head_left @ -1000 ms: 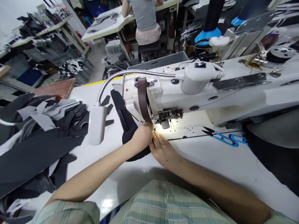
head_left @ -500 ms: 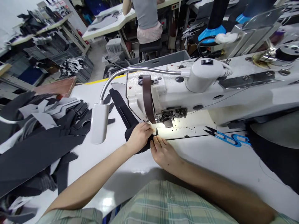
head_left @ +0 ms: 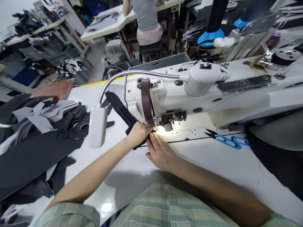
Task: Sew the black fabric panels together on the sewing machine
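A black fabric piece (head_left: 120, 109) with a long strap-like end lies on the white table, running under the head of a sewing machine (head_left: 175, 84). My left hand (head_left: 139, 133) is closed on this fabric, its fingertips close to the lit needle area and partly hidden behind the brown leather strap (head_left: 147, 102) on the machine. Beside it, my right hand (head_left: 163, 154) rests flat with fingers stretched out, their tips at the fabric's near edge by the needle plate (head_left: 182, 134). The fabric under the fingers is mostly covered.
Blue-handled thread snips (head_left: 227, 139) lie right of my hands. A lamp (head_left: 98, 127) on a bendy metal neck hangs at the left. Dark and grey cut pieces (head_left: 47, 135) are piled on the left. Black cloth (head_left: 272, 157) lies at the right. Another person (head_left: 145, 19) sits farther back.
The black fabric has turned and shifted toward the machine, and less of it shows near my hands. My left hand sits nearer the needle; my right hand's fingers have straightened, with the thumb spread.
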`<state>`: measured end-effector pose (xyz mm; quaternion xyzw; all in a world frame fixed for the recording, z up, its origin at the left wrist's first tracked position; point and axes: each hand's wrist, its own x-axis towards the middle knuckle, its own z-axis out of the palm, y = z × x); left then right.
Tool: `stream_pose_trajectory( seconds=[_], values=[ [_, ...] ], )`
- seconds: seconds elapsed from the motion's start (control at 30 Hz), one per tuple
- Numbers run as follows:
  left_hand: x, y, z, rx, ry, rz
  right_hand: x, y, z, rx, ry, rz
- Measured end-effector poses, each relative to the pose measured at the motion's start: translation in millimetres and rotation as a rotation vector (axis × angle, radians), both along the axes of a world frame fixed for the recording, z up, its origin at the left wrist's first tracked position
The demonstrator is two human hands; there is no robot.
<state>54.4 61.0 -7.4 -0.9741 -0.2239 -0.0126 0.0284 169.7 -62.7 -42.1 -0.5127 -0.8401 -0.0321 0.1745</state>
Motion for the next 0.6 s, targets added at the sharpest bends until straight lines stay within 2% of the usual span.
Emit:
stream_pose_trajectory(
  seconds=[0.23,0.37,0.43,0.5,0.6],
  values=[
    [2.8,10.5,-0.6,0.070,0.038,-0.002,4.4,2.4,0.1,-0.116,0.101,0.024],
    [4.4,12.7,1.1,0.093,0.032,0.051,4.3,7.0,-1.4,-0.148,0.114,0.053],
    [3.8,11.6,2.2,0.088,0.026,0.079,4.6,3.9,5.8,-0.153,0.095,0.051],
    [1.5,7.6,3.1,0.077,0.036,0.092,11.5,-6.5,20.0,-0.157,0.063,0.059],
    [-10.2,8.5,-0.4,0.107,0.040,0.094,45.6,-32.5,47.6,-0.163,0.091,0.013]
  ],
)
